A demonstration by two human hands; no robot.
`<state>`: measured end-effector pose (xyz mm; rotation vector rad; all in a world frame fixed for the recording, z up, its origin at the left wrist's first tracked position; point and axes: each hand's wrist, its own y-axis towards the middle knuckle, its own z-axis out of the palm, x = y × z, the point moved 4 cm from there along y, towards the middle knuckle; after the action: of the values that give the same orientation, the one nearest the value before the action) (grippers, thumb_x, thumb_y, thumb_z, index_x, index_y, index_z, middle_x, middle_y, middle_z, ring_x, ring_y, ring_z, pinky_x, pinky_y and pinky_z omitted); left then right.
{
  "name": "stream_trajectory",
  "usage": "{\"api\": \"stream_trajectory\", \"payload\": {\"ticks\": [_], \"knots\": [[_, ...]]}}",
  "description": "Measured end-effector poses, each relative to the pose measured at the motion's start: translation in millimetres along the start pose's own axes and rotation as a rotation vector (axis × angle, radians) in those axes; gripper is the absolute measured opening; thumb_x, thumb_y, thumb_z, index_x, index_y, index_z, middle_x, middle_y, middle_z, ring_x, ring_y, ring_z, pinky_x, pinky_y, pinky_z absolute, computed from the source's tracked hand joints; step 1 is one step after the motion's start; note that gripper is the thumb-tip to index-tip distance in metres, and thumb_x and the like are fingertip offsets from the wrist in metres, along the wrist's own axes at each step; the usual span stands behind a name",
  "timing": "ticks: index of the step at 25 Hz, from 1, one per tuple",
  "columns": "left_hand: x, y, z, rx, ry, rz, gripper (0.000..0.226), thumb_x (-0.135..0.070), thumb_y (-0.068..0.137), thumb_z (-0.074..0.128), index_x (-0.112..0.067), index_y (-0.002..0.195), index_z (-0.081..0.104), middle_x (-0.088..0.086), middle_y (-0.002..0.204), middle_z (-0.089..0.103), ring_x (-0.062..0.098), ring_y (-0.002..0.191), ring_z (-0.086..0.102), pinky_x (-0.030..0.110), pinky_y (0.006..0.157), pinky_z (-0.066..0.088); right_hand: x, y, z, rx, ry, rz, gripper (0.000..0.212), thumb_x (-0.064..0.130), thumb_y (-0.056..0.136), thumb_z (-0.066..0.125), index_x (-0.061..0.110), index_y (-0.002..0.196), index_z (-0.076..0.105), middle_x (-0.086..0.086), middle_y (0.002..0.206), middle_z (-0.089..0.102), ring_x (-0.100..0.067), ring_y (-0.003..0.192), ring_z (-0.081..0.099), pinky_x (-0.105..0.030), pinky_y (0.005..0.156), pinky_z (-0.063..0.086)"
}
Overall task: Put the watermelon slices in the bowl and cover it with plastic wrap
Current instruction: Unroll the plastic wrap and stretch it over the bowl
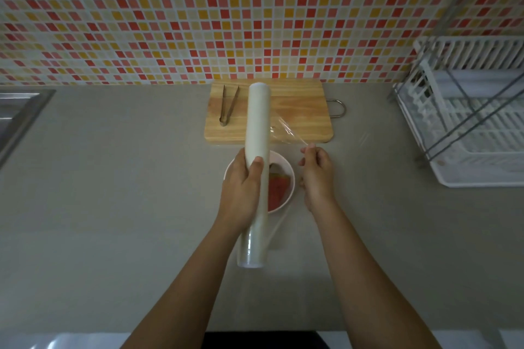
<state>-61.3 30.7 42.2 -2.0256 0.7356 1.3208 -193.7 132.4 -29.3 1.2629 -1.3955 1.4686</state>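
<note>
My left hand point(242, 187) grips a long white roll of plastic wrap point(257, 127), held lengthwise above the counter. My right hand point(317, 176) pinches the loose edge of the clear film point(283, 130), which stretches from the roll toward my fingers. Under the roll sits a white bowl point(289, 176) with red watermelon slices point(279, 188) inside. The roll and my left hand hide the bowl's left half.
A wooden cutting board point(297, 110) lies behind the bowl with metal tongs point(228, 106) on its left part. A white dish rack point(467, 110) stands at the right. A sink edge point(19, 110) shows at the far left. The tiled wall runs along the back.
</note>
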Motion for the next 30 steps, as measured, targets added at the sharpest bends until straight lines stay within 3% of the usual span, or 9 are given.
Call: {"api": "stream_trajectory", "payload": {"ticks": [4,7,9,13,17,21,24,28,30], "knots": [[-5.5,6.6,5.9,0.013,0.097,0.082,0.032,-0.038,0.098,0.038,-0.035,0.129,0.046,-0.025,0.086,0.052,-0.005,0.081,0.053,0.023,0.071,0.042,4.8,-2.4,-3.0,0.103,0.194,0.238,0.050,0.062,0.089,0.031,0.023,0.085,0.062,0.001,0.070,0.058,-0.003,0.039,0.048,-0.019,0.038,0.038],[-10.8,13.6,6.3,0.010,0.120,0.073,0.042,-0.043,0.098,0.036,-0.033,0.138,0.039,-0.020,0.089,0.054,0.008,0.084,0.055,0.033,0.080,0.045,1.7,-12.7,-4.5,0.199,0.221,0.365,0.060,0.069,0.086,0.029,0.021,0.099,0.062,0.000,0.090,0.065,-0.009,0.072,0.063,-0.026,0.060,0.047],[-14.6,19.5,5.9,0.039,0.120,0.061,0.046,-0.047,0.097,0.034,-0.037,0.142,0.033,-0.013,0.103,0.056,0.015,0.094,0.055,0.035,0.084,0.045,-2.3,-23.9,-12.5,0.150,0.203,0.391,0.062,0.067,0.087,0.030,0.018,0.108,0.061,0.000,0.093,0.065,-0.011,0.081,0.062,-0.027,0.065,0.046],[-26.5,29.8,2.8,0.066,0.066,0.072,0.046,-0.048,0.097,0.035,-0.041,0.142,0.032,-0.012,0.115,0.055,0.014,0.102,0.055,0.031,0.082,0.041,-5.1,-61.6,-6.4,0.262,0.097,0.500,0.067,0.064,0.088,0.036,0.006,0.096,0.068,-0.003,0.065,0.066,-0.012,0.053,0.061,-0.022,0.050,0.051],[-35.2,34.2,-1.8,0.073,0.031,0.104,0.045,-0.050,0.095,0.038,-0.047,0.140,0.033,-0.013,0.120,0.056,0.012,0.108,0.057,0.034,0.092,0.045,3.5,-86.1,12.2,0.534,0.136,0.648,0.081,0.075,0.083,0.029,0.007,0.103,0.068,-0.009,0.096,0.072,-0.021,0.085,0.066,-0.031,0.072,0.055],[-38.8,36.6,-7.0,0.064,0.034,0.121,0.044,-0.050,0.094,0.038,-0.050,0.139,0.033,-0.018,0.116,0.054,0.007,0.105,0.056,0.032,0.092,0.044,13.6,-87.5,19.0,0.560,0.337,0.666,0.055,0.058,0.089,0.042,0.011,0.105,0.066,-0.004,0.096,0.070,-0.015,0.085,0.064,-0.027,0.066,0.053],[-39.1,38.7,-9.5,0.039,0.049,0.140,0.046,-0.049,0.095,0.038,-0.047,0.141,0.032,-0.018,0.116,0.053,0.006,0.102,0.054,0.023,0.084,0.041,17.8,-84.0,21.0,0.484,0.429,0.569,0.023,0.035,0.093,0.051,0.016,0.087,0.063,0.002,0.070,0.069,-0.008,0.062,0.067,-0.023,0.054,0.054],[-43.0,41.0,-14.9,-0.025,0.086,0.210,0.049,-0.049,0.096,0.035,-0.046,0.144,0.023,-0.022,0.115,0.048,-0.004,0.091,0.052,0.016,0.074,0.037,25.2,-77.3,15.6,0.125,0.091,0.075,0.031,0.031,0.096,0.044,0.014,0.071,0.052,-0.006,0.068,0.059,-0.016,0.067,0.059,-0.034,0.069,0.050],[-47.0,39.5,-12.4,-0.047,0.099,0.256,0.051,-0.047,0.098,0.033,-0.041,0.146,0.018,-0.029,0.108,0.048,-0.017,0.084,0.052,0.005,0.065,0.038,35.8,-81.3,11.7,-0.060,-0.061,-0.162,0.029,0.027,0.098,0.040,0.012,0.073,0.047,0.003,0.060,0.052,0.000,0.058,0.053,-0.020,0.057,0.039]]}}
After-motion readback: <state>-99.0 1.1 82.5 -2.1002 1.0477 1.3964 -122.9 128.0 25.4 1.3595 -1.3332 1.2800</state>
